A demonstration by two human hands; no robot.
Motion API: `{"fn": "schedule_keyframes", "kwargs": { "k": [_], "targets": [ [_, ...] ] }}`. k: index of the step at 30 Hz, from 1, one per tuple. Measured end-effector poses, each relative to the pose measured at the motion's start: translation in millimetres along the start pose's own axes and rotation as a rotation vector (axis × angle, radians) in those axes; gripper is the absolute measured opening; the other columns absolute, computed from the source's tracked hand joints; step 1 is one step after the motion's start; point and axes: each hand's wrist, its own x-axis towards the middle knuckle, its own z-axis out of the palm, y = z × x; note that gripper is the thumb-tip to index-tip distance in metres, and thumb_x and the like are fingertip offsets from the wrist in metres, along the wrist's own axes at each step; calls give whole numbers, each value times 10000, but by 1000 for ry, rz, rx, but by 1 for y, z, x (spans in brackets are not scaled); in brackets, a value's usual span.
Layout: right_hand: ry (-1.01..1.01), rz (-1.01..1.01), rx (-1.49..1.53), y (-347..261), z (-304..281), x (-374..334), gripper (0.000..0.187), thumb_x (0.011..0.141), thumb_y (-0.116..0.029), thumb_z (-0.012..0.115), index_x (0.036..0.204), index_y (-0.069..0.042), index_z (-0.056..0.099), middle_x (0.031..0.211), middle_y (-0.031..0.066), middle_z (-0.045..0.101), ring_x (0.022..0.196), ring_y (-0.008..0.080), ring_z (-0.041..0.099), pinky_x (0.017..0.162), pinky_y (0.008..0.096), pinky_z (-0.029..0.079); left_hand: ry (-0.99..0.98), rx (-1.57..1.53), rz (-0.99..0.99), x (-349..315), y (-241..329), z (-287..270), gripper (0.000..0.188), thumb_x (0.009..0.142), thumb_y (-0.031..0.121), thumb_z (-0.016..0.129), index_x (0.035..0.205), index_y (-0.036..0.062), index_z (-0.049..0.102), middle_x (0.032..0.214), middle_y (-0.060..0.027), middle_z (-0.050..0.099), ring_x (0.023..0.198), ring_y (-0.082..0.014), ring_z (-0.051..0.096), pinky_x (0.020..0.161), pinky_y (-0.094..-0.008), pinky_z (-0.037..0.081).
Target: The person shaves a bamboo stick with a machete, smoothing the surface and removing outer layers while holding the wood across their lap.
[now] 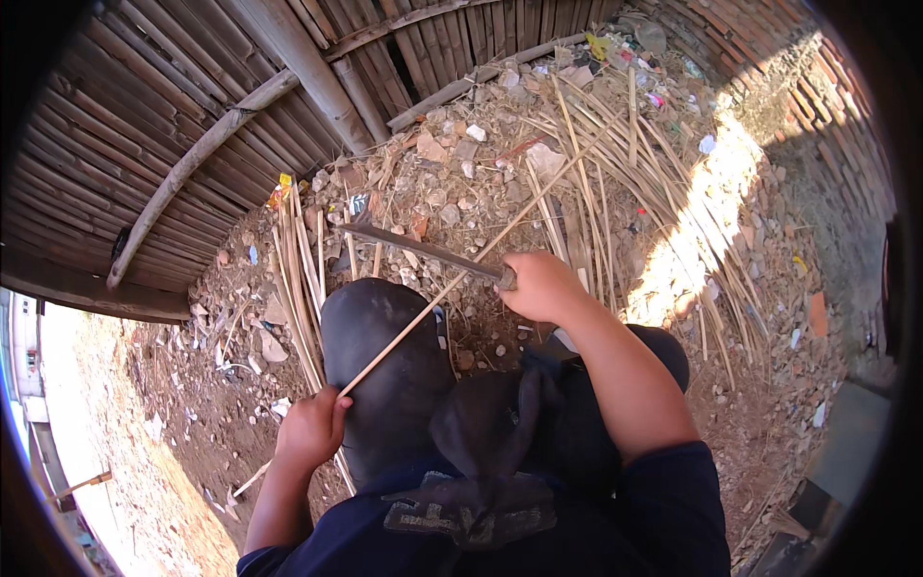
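Observation:
My left hand (312, 425) is closed around a long, thin bamboo strip (402, 334) beside my left knee. The strip slants up to the right across my thigh, and its lower end sticks out behind the hand. In front of my knees, my right hand (538, 287) grips the handle of a machete (423, 248). Its dark blade points left and crosses the strip just left of the right hand. Whether blade and strip touch there I cannot tell.
Bamboo strips lie in a bundle (300, 279) by my left knee and in a larger spread (663, 188) at the far right. Stones and litter cover the dirt ground. A slatted wooden wall (135, 173) with poles stands at the left, a brick wall (846, 125) at the right.

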Motion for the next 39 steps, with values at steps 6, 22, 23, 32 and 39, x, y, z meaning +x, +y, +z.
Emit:
{"fn": "schedule_keyframes", "kwargs": {
  "k": [6,22,23,32,39],
  "targets": [
    [2,18,-30,-7,2,2,324,806,-262,747,1044,-45,710,826,227,698,849,429,688,769,502,548,-53,111,-81,0,6,-3,274,1031,328,569,952,66,559,702,-235,660,675,-467,668,607,-562,532],
    [-82,98,3,10,10,18,364,801,-235,714,1140,-101,724,979,208,730,966,407,696,848,485,568,-34,165,-113,9,12,1,274,1030,333,569,941,75,549,698,-212,671,655,-442,683,603,-549,549],
    [-41,112,-9,6,11,15,363,800,-237,717,1135,-98,726,976,209,730,962,406,698,850,484,568,-55,169,-113,10,11,0,280,1032,336,564,940,73,549,706,-211,674,660,-440,685,604,-546,550],
    [-75,192,5,-9,2,17,286,808,-252,716,1050,-103,735,932,187,734,934,397,704,841,484,567,-63,177,-127,10,11,1,270,1030,336,566,949,79,558,711,-207,678,659,-433,690,604,-543,553],
    [-1,222,36,27,8,17,331,804,-222,719,1098,-69,724,943,219,731,908,401,706,815,479,567,-36,199,-92,-1,10,5,273,1021,338,585,935,80,557,688,-198,672,640,-427,687,595,-541,551]
  ]
}}
